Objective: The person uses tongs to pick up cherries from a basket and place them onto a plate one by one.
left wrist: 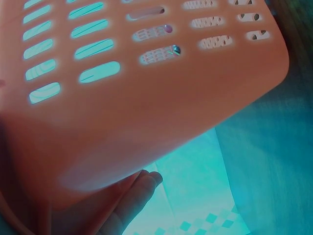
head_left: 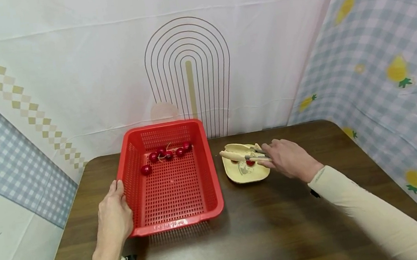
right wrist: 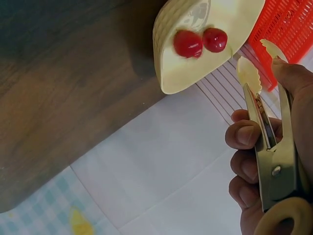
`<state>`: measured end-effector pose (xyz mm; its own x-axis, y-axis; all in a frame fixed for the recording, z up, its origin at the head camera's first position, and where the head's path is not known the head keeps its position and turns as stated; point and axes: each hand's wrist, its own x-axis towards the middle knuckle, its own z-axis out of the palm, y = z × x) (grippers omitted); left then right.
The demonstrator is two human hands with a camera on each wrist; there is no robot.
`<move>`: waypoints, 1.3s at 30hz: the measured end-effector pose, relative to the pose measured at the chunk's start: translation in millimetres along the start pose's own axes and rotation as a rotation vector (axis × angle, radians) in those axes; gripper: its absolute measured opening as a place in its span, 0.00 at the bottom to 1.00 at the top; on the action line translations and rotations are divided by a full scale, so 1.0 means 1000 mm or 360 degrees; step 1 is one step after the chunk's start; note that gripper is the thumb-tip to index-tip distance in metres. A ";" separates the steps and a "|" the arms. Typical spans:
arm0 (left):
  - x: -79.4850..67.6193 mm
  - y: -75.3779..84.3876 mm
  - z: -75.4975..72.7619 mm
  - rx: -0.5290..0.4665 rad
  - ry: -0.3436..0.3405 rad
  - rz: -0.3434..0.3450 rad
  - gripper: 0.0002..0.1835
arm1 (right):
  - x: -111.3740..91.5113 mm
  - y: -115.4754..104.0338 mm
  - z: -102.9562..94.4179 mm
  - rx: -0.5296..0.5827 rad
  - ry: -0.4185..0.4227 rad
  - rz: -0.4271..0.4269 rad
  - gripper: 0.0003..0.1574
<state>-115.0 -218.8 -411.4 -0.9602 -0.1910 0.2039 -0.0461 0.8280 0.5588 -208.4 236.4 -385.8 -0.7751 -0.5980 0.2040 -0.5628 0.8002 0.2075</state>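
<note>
My left hand (head_left: 113, 213) grips the left rim of a red perforated plastic basket (head_left: 215, 185); in the left wrist view its fingers (left wrist: 139, 193) lie along the rim. Several dark red cherries (head_left: 168, 154), some with stems, lie toward the back of the basket, one (head_left: 146, 169) apart from them at the left. With my right hand (head_left: 289, 159) I hold metal tongs (right wrist: 276, 169) with cream tips, spread apart with nothing between them. Over a small pale yellow dish (head_left: 250, 177) they reach in from the right. Two cherries (right wrist: 188, 44) sit side by side in that dish.
A dark wooden table (head_left: 266, 230) carries the basket and, to its right, the dish. White printed cloth (head_left: 110, 85) hangs directly behind the table's back edge. Checked cloth (head_left: 376, 106) with fruit prints hangs along the right side.
</note>
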 end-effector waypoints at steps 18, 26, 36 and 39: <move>0.001 0.000 0.000 0.0005 0.0009 -0.0001 0.26 | 0.025 0.006 -0.029 -0.0017 0.0068 0.0017 0.26; 0.001 -0.001 0.000 0.0006 -0.0006 -0.0018 0.26 | 0.041 0.004 -0.048 0.0010 0.0036 0.0042 0.26; 0.001 0.000 0.001 -0.0001 -0.0022 -0.0048 0.26 | 0.064 -0.005 -0.063 -0.0058 -0.0039 -0.0044 0.26; 0.000 -0.001 0.001 -0.0001 -0.0009 -0.0038 0.26 | 0.071 -0.008 -0.065 -0.0078 -0.0071 -0.0059 0.26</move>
<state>-115.2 -219.2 -412.3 -0.9603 -0.2079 0.1859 -0.0690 0.8228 0.5641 -240.4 184.1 -310.6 -0.7665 -0.6238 0.1527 -0.5776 0.7736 0.2608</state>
